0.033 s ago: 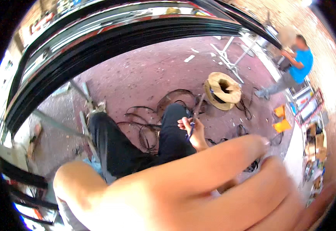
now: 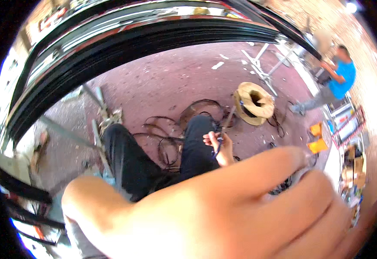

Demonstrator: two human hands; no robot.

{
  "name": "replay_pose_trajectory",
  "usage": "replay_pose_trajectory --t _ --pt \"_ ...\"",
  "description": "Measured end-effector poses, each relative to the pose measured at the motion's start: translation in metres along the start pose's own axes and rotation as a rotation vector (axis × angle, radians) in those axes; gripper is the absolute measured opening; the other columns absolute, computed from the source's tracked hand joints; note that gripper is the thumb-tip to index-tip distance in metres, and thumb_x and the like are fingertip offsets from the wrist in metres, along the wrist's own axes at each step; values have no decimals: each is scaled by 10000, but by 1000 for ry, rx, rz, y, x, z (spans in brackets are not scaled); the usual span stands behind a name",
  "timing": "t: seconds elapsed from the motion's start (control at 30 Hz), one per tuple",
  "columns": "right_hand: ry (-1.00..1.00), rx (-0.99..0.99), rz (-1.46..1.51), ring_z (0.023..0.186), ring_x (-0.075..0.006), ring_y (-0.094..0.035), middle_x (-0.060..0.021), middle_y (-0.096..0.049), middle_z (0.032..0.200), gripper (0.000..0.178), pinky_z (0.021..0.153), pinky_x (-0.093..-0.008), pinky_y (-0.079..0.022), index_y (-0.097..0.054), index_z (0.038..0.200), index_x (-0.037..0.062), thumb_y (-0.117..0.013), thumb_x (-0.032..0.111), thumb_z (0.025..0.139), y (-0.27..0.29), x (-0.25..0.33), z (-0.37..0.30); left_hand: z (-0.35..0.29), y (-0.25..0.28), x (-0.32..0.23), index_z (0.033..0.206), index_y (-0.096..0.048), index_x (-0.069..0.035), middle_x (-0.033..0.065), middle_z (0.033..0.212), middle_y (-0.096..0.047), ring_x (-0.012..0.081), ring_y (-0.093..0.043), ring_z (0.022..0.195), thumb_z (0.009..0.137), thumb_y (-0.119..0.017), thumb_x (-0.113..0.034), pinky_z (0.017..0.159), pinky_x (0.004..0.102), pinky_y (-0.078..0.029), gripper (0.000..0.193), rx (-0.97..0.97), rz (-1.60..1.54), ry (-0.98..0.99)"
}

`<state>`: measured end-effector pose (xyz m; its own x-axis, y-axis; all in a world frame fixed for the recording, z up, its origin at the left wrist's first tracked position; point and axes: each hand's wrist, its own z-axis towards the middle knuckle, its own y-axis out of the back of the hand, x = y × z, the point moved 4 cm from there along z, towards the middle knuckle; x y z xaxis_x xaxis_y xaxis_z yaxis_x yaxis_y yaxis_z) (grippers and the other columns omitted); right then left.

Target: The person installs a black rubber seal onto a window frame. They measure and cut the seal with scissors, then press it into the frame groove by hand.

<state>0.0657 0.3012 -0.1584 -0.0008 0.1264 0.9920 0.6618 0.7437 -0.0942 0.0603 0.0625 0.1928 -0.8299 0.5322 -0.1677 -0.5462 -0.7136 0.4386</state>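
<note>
While the handle of a thin tool [image 2: 227, 121] is clamped between the thumb and curled fingers of the right hand [image 2: 221, 149], its shaft is pointed up and slightly rightward, away from the body. The handle's lower part is seen as dark blue. The right hand is held just beyond the right knee, its wrist bent up from a forearm that is mostly hidden.

Much of the lower view is covered by the left hand [image 2: 214, 207], raised close to the camera and blurred. Its fingers are stretched rightward and slightly bent, and its thumb is set well apart from them, out to the left; nothing is seen to be gripped there.

The tool's tip is seen against the left edge of a spool [image 2: 264, 108], tan and flanged, set on the reddish floor [image 2: 154, 82]; whether the two are touching cannot be told. Black strip [image 2: 203, 101] is strewn in loose loops around the knees, in black trousers [image 2: 130, 159].

Farther out, the top is crossed by a long black frame [image 2: 149, 44]. At the right, a person in a blue shirt [image 2: 343, 82] is seen beside yellow pieces [image 2: 316, 146] and brown boxes [image 2: 355, 166], whose markings are too small and blurred to be read.
</note>
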Motion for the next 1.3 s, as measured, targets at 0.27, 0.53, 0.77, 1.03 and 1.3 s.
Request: replay_pose_trajectory --t 0.27,0.53,0.77,1.03,1.3 --pt "9 206 73 725 -154 -645 -114 -699 883 321 673 -288 -532 -557 832 39 -602 301 1012 -28 -44 23 -115 8 106 1059 -650 -31 107 883 -586 338 -606 851 697 -718 -157 752 437 -495 389 -12 21 340" --pt "41 307 -197 650 -163 -650 -99 -690 793 372 613 -291 -528 -618 893 15 -602 368 1008 -61 -55 45 -365 109 119 967 -721 -26 136 945 -717 249 -703 854 895 -725 -166 733 362 -546 157 -528 429 1239" --pt "26 304 -167 596 -162 -625 -96 -681 744 375 559 -287 -501 -634 866 15 -611 362 1007 -90 -70 67 -392 300 26 883 -678 -29 -4 739 -597 94 -533 689 964 -648 -140 653 256 -431 141 -1220 715 1061" --pt "-23 339 -275 652 -144 -622 -92 -662 746 333 612 -302 -512 -551 770 14 -647 240 996 -114 -67 48 -422 196 70 1255 -606 -35 44 794 -607 108 -583 715 1000 -524 -27 657 267 -476 268 -860 579 1317" --pt "23 174 -778 621 -143 -640 -71 -672 724 341 609 -295 -508 -587 779 0 -764 265 903 -35 -48 90 -486 106 161 999 -724 -54 115 972 -694 319 -646 947 920 -647 -218 846 408 -516 197 -140 925 1454"
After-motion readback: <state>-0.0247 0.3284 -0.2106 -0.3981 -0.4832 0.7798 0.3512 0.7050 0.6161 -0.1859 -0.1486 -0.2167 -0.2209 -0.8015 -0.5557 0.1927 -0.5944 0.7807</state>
